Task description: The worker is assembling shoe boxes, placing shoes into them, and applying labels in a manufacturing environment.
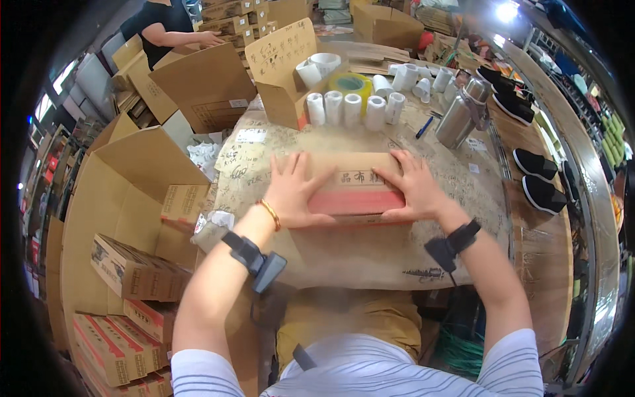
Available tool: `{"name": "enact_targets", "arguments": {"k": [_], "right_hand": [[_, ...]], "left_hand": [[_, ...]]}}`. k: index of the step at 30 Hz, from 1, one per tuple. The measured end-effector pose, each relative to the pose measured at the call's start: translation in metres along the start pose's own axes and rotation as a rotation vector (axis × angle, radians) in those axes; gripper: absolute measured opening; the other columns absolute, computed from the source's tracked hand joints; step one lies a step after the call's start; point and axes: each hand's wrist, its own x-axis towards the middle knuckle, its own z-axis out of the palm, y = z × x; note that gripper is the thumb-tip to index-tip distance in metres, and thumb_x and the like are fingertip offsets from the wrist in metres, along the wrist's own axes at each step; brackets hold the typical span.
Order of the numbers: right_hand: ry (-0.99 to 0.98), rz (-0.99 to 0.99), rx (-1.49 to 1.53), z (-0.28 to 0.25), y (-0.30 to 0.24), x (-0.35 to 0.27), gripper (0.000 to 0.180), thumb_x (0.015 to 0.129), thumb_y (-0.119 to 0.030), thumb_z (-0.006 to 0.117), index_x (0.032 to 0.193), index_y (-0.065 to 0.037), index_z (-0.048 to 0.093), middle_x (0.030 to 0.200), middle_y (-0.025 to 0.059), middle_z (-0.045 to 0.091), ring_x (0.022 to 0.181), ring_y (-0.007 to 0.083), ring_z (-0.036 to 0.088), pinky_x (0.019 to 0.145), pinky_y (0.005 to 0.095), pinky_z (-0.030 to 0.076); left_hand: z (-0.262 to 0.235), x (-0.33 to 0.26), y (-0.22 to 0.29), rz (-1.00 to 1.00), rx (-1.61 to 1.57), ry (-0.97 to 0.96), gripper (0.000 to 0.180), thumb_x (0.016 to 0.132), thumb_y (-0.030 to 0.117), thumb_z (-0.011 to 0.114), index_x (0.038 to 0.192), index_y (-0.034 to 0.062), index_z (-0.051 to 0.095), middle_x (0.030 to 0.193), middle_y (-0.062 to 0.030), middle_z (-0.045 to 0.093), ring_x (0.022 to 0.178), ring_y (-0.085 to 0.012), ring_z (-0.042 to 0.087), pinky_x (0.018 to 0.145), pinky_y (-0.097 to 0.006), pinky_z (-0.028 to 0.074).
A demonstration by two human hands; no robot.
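Note:
A flat cardboard shoe box (pixel 354 185) with a red front side lies on the scribbled-over work table (pixel 370 258). My left hand (pixel 291 192) rests spread on the box's left end, fingers apart. My right hand (pixel 413 187) presses on its right end, gripping the edge. Both wrists wear black strapped devices, and the left also has a gold bracelet.
Behind the box stand several white tape rolls (pixel 354 106), a yellow tape roll (pixel 350 83), an open carton (pixel 281 66), a steel flask (pixel 463 112) and a blue pen (pixel 424 127). Black shoes (pixel 539 178) lie at right. Stacked shoe boxes (pixel 132 271) fill a large carton at left. Another person (pixel 169 26) works far back.

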Motion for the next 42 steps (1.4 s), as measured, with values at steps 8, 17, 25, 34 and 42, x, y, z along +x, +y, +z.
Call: {"name": "enact_targets", "arguments": {"k": [8, 17, 25, 34, 42], "right_hand": [[0.59, 0.41, 1.025, 0.06, -0.009, -0.05, 0.067, 0.082, -0.027, 0.062, 0.138, -0.008, 0.033, 0.142, 0.0114, 0.031, 0.126, 0.0274, 0.037, 0.103, 0.0407, 0.033], [0.013, 0.505, 1.39, 0.063, 0.002, -0.104, 0.074, 0.068, -0.03, 0.076, 0.128, -0.002, 0.043, 0.118, 0.0083, 0.054, 0.111, 0.0213, 0.05, 0.092, 0.0348, 0.041], [-0.109, 0.006, 1.622, 0.112, -0.045, 0.016, 0.067, 0.092, -0.051, 0.044, 0.139, -0.005, 0.031, 0.132, 0.0094, 0.043, 0.122, 0.022, 0.04, 0.1, 0.0371, 0.032], [0.143, 0.176, 1.133, 0.179, -0.122, 0.053, 0.053, 0.092, -0.02, 0.05, 0.141, -0.009, 0.032, 0.135, 0.0089, 0.039, 0.121, 0.0216, 0.039, 0.101, 0.0336, 0.031], [0.188, 0.113, 0.968, 0.185, -0.139, 0.058, 0.05, 0.085, -0.009, 0.055, 0.132, -0.004, 0.041, 0.128, 0.01, 0.044, 0.117, 0.0219, 0.043, 0.101, 0.0339, 0.033]], "left_hand": [[0.054, -0.047, -0.002, -0.322, -0.974, 0.797, 0.077, 0.081, 0.032, 0.062, 0.145, 0.0125, 0.023, 0.15, -0.0141, 0.018, 0.138, -0.027, 0.018, 0.111, -0.043, 0.016], [0.041, -0.115, 0.013, -0.26, -1.893, 0.5, 0.117, 0.058, 0.01, 0.077, 0.147, 0.0093, 0.002, 0.149, -0.01, 0.017, 0.136, -0.0226, 0.021, 0.11, -0.035, 0.021], [-0.052, -0.303, -0.021, -0.276, -1.776, 1.07, 0.102, 0.061, 0.003, 0.063, 0.147, 0.0108, 0.008, 0.143, -0.0114, 0.03, 0.129, -0.0255, 0.032, 0.107, -0.038, 0.028], [-0.183, -0.628, -0.002, -0.73, -1.032, 2.241, 0.047, 0.083, 0.039, 0.051, 0.119, 0.0093, 0.052, 0.124, -0.0119, 0.052, 0.114, -0.033, 0.048, 0.095, -0.058, 0.036], [-0.214, -0.774, -0.044, -1.308, -0.936, 2.36, 0.046, 0.078, 0.048, 0.052, 0.113, 0.019, 0.059, 0.122, -0.0028, 0.056, 0.114, -0.0269, 0.047, 0.096, -0.051, 0.033]]}}
